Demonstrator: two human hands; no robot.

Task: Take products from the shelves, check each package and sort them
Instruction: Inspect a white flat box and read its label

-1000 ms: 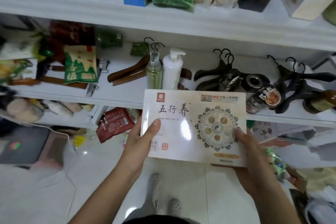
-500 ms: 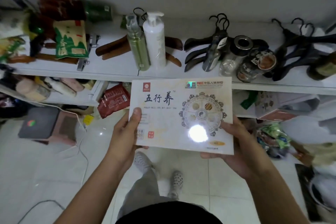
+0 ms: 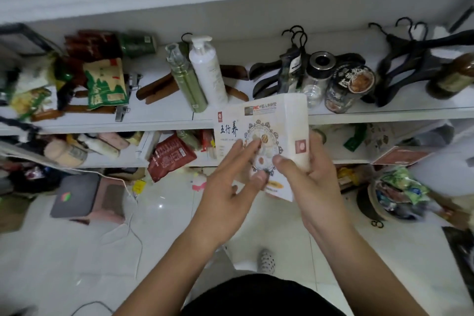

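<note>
Right hand [image 3: 310,177] tight around glossy rectangular box [image 3: 272,120], left hand [image 3: 230,177] open-fingered before its face.

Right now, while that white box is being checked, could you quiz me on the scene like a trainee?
1. True or false: the white box rests on the shelf.
2. The spray bottle beside the white pump bottle on that shelf is: A) green B) red C) blue.
3. Fill in: the ___ hand grips the box.
Key: 1 false; 2 A; 3 right. The right hand grips it; the left hand has straight fingers.
</note>
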